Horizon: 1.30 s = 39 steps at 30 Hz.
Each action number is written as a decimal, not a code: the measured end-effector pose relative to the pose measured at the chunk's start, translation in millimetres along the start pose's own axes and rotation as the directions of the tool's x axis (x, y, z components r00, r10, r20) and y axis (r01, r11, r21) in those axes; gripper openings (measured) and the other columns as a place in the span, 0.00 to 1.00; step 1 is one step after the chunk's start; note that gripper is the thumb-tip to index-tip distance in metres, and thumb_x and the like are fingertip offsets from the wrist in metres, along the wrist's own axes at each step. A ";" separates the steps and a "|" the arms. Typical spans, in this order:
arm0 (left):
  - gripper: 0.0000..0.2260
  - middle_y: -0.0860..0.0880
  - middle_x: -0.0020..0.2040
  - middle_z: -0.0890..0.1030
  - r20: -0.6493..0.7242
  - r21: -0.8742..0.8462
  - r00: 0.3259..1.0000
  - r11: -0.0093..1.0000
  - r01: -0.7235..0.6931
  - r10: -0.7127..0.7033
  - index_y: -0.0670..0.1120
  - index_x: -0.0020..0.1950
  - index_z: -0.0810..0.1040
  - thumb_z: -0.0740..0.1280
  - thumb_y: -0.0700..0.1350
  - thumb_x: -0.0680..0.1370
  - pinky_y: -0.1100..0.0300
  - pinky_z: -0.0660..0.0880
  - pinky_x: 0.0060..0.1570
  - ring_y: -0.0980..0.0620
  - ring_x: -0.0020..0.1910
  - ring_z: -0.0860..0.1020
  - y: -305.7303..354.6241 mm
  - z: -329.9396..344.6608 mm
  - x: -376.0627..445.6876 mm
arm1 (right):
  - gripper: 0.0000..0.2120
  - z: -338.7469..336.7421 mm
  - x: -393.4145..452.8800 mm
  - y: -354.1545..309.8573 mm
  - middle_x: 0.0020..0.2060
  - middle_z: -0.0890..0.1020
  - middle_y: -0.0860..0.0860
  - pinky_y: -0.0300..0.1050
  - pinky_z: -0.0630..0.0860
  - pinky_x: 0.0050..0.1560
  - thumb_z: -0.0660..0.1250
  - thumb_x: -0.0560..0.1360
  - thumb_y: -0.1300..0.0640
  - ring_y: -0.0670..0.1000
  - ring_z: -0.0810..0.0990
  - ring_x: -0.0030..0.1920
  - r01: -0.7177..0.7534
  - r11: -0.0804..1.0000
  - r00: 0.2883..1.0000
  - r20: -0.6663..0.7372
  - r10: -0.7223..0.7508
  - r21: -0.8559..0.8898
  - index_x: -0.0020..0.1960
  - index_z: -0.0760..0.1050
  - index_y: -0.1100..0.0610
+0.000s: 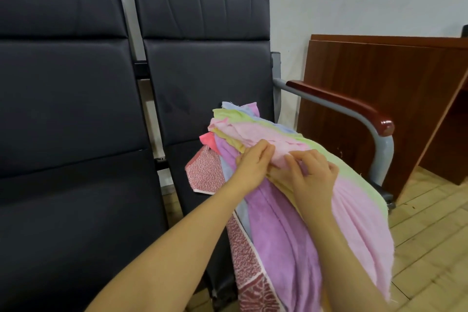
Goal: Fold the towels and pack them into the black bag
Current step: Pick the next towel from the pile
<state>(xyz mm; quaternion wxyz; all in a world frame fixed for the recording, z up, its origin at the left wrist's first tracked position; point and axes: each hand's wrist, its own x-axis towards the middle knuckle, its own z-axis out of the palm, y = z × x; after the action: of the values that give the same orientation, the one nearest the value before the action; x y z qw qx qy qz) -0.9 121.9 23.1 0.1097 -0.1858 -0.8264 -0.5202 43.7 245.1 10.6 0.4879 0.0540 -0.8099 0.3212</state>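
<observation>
Towels [273, 210], soft terry in pink, lilac, green, yellow and blue, lie heaped on our right-hand padded seat [202, 78]. Our left hand [253, 162] and right hand [312, 172] each pinch the crumpled pink towel [253, 134] on top, fingers curled into its folds.

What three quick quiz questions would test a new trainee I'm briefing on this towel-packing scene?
1. True or false: both hands pinch the pale pink towel atop the pile.
2. Where does the pile of pastel cloth towels lie? A) wooden floor B) dark padded seat C) brown desk
3. Fill in: the black bag is ____ in this view.

Key: 1 true, with left hand and right hand on it. 2 B, the dark padded seat. 3 not visible.
</observation>
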 end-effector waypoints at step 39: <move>0.12 0.51 0.60 0.73 -0.533 0.636 0.774 0.441 0.633 -0.343 0.48 0.59 0.74 0.55 0.50 0.82 0.55 0.59 0.55 0.48 0.57 0.70 -120.6 -329.3 -336.0 | 0.12 116.2 -175.3 -259.8 0.58 0.77 0.41 0.43 0.50 0.49 0.59 0.80 0.47 0.45 0.72 0.59 0.243 0.938 0.452 0.826 -0.336 0.249 0.59 0.78 0.45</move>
<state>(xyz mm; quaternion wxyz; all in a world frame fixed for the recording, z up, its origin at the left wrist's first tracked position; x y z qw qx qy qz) 249.1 -286.5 -58.4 0.1567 0.2217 -0.9533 -0.1323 150.9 -65.7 -49.4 0.0663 0.3657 -0.9062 0.2016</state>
